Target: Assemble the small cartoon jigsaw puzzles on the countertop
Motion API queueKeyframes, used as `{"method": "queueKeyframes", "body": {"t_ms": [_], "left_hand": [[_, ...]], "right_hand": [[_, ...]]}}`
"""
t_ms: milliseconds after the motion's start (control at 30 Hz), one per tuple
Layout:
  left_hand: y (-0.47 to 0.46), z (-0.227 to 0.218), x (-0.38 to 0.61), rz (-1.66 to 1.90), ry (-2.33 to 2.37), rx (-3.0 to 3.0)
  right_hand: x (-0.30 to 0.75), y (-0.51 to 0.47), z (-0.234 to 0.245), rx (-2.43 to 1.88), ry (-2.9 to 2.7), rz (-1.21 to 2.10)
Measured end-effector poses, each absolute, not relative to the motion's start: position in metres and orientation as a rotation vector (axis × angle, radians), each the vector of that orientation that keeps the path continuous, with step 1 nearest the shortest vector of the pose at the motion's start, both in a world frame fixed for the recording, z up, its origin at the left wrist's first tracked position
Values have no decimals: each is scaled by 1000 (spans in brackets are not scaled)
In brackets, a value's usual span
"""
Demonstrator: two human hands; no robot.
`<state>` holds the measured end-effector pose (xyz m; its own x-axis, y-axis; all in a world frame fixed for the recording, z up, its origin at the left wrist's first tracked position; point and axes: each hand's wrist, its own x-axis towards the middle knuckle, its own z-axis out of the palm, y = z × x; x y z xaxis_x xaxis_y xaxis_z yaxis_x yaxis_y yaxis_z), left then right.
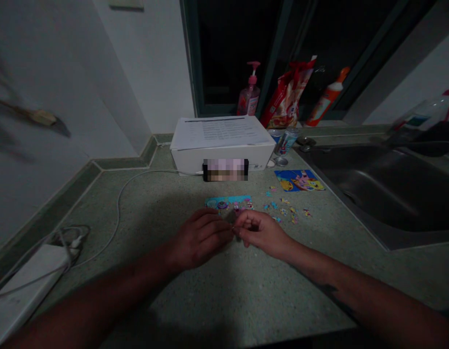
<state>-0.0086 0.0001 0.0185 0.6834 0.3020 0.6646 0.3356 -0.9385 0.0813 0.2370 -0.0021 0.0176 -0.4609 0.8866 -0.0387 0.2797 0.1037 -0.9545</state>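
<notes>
A partly assembled jigsaw puzzle (229, 199) with a cartoon picture lies on the counter, its lower part hidden by my hands. My left hand (202, 237) rests flat over its near left side, fingers stretched out. Just right of those fingertips, my right hand (262, 232) has thumb and forefinger pinched together. Whatever sits in that pinch is too small and dark to make out. Loose puzzle pieces (283, 212) lie scattered to the right of the puzzle. Behind them is a colourful cartoon picture card (300, 180).
A phone (225, 170) with a cable leans on a white box (224, 138) topped with paper. Beside the box stands a can (286, 141). A metal sink (384, 194) is on the right; a white power strip (35, 278) lies at left.
</notes>
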Motion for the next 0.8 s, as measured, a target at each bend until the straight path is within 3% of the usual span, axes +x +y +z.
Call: {"method": "queueKeyframes", "body": {"t_ms": [100,367,800], "left_hand": [[0,18,-9,-1060,-628,-2890],[1,12,-9,-1041,-749,-2895],[2,12,-9,-1095,-689,-2876]], "right_hand": [[238,-3,15,-1120,-1797,1318],[245,-6,14,-932,-2079,792],[243,-6,19,-901,-2147,755]]}}
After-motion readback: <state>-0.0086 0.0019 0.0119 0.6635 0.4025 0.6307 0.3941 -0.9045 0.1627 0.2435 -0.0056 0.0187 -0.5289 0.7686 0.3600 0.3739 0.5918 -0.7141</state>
